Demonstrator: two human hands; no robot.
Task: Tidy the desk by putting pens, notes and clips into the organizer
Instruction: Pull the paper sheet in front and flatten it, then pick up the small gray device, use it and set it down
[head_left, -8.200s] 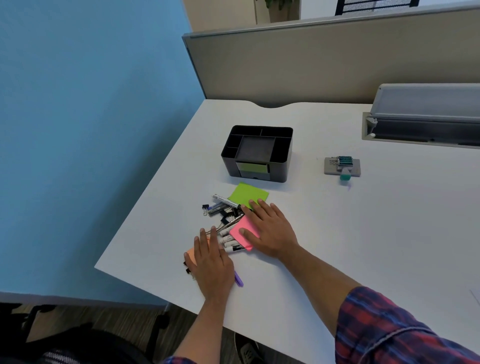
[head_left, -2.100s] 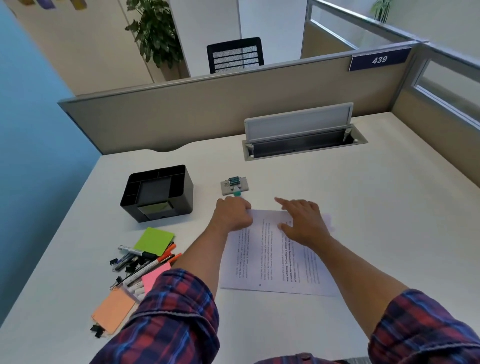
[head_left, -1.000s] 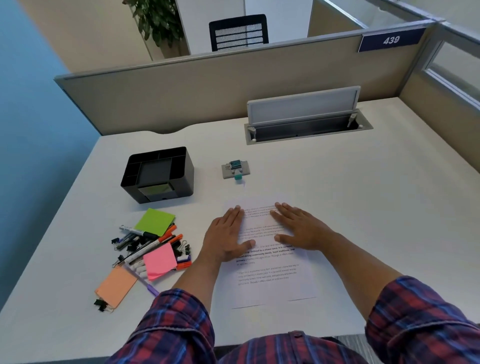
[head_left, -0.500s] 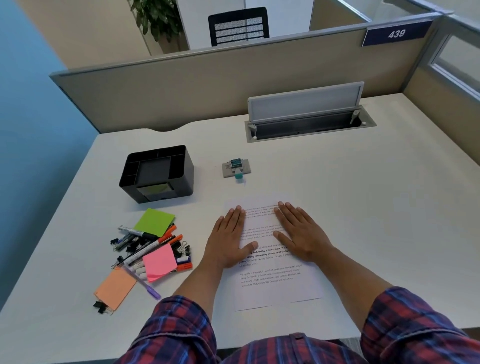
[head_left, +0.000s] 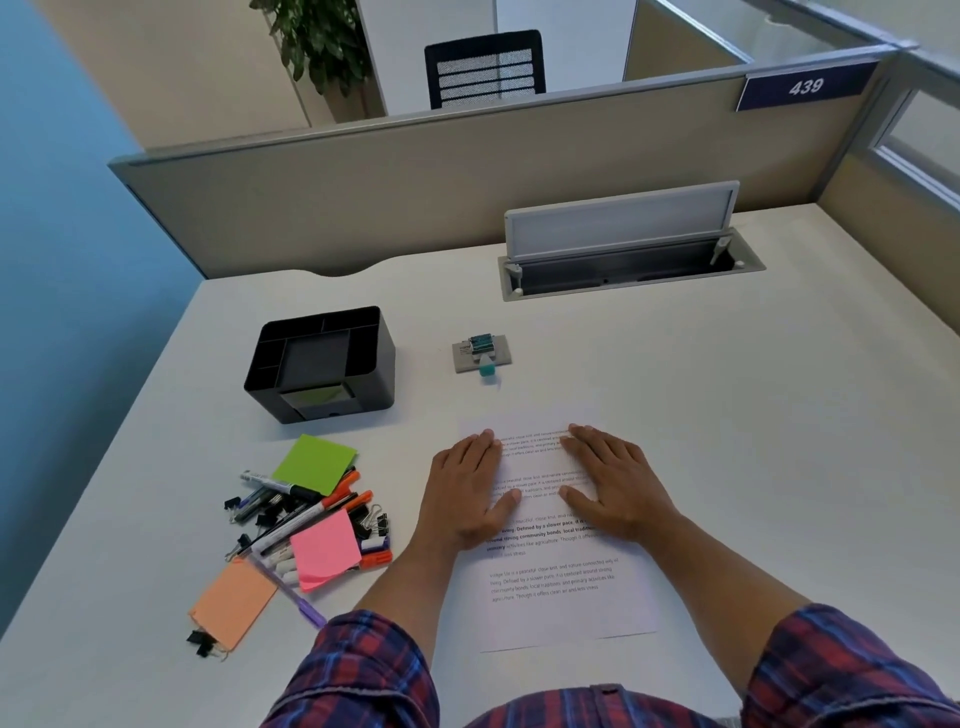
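From the head view, both hands lie flat, fingers straight and close together, palms down on a printed sheet of paper (head_left: 561, 587) near the front edge of the white desk (head_left: 727, 415). The left hand (head_left: 470, 491) rests on the sheet's left edge, thumb out to the right; the right hand (head_left: 613, 486) rests on its upper middle, thumb toward the left. Neither grasps anything — they only press on the paper. Both forearms reach straight forward from plaid sleeves (head_left: 363, 670) at the near edge.

The black organizer (head_left: 322, 364) stands to the far left of the hands, well apart from them. Its front slot shows something pale green; the top compartments look dark and I cannot tell their contents.

Just near of the organizer lies the loose pile: a green note pad (head_left: 314, 462), a pink note pad (head_left: 324, 556), an orange note pad (head_left: 234, 603), pens and markers (head_left: 306, 514) crossing under them, and black binder clips (head_left: 371, 522) scattered among them — one more clip at the orange pad's near corner.

A small grey device (head_left: 482, 353) sits to the right of the organizer, and an open cable tray (head_left: 623, 260) lies further back.
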